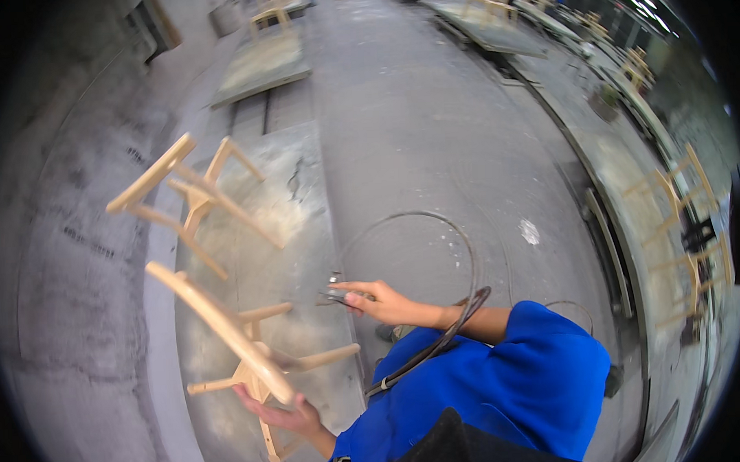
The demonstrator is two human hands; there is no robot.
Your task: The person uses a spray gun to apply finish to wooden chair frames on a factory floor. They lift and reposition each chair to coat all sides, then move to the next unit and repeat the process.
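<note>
An unfinished wooden chair frame (235, 337) is gripped by the left hand (280, 412) above the near edge of a low grey platform (303, 192), its long rail running up-left. A small hose-fed tool (336, 296) is held closed in the right hand (378, 300), just right of the frame. A second chair frame (191, 196) lies farther out.

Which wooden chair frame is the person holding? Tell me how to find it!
Find the big grey platform on the floor at the left. Two pale wooden chair frames sit over it; the held chair frame is the nearer, lower one, gripped from below by the left hand. The other chair frame is farther away, with no hand on it.
</note>
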